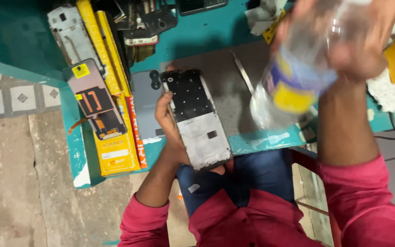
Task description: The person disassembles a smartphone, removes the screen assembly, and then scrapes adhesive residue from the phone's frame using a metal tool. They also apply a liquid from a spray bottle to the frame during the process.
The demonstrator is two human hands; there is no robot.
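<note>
The left hand [172, 126] is gripping the phone frame [196, 118] at the tabletop's [206, 32] near edge, long axis pointing away; the right hand [350, 43] is clutching a blurred bottle [293, 82] raised to its right.

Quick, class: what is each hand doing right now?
Left hand: closed on the opened phone frame.
Right hand: closed around the clear plastic bottle, blurred.

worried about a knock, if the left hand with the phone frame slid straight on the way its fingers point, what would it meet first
Probably the grey phone back cover beside the left hand and phone frame; past it the yellow boxes. Depth is unclear.
</note>
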